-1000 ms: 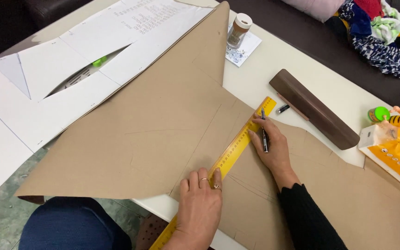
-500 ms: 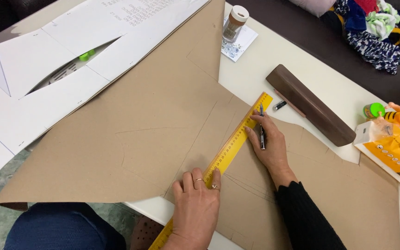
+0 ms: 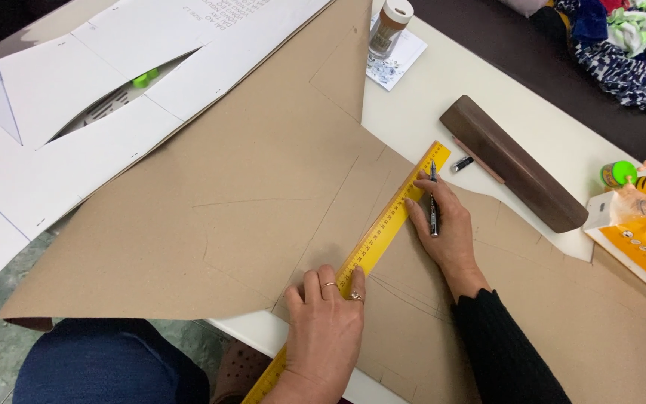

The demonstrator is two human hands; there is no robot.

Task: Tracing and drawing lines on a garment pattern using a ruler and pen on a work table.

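Brown pattern paper (image 3: 248,217) covers the white table (image 3: 487,90), already carrying several faint pencil lines. A yellow ruler (image 3: 383,228) lies slantwise on it, pressed flat by the left hand (image 3: 327,322); the right hand (image 3: 443,224) steadies its upper end, fingers loosely closed round a dark pen (image 3: 433,202), tip at the ruler's edge, the line there not yet visible

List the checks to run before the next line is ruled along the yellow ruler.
1. Left hand presses the yellow ruler flat near its lower end: ok.
2. Right hand steadies the ruler's upper part, fingers against its edge: ok.
3. Black pen is gripped for writing: not ok, it lies across the right hand's fingers.
4. Brown paper lies flat under the ruler: ok.
5. Paper is fully supported: not ok, its near left part overhangs the white table.
6. Ruler edge matches a drawn mark: cannot tell.
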